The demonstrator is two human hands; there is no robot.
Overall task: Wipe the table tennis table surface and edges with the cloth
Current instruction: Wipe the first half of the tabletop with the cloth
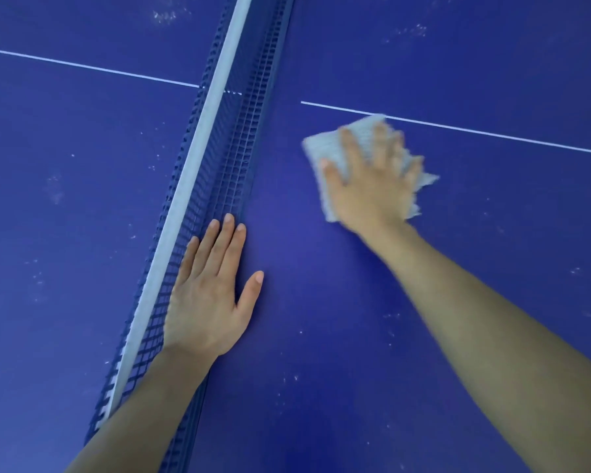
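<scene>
The blue table tennis table (458,254) fills the view, seen from above. A pale grey cloth (325,148) lies flat on the right half, just below the white centre line (492,133). My right hand (372,186) presses on the cloth with spread, straight fingers; hand and cloth are motion-blurred. My left hand (209,295) rests flat on the table beside the net (219,172), fingers straight, little-finger side against the mesh.
The blue net with its white top band (198,141) runs diagonally from the top centre to the lower left. White dust specks dot the surface, for example at the lower middle (289,378) and on the left half (53,191).
</scene>
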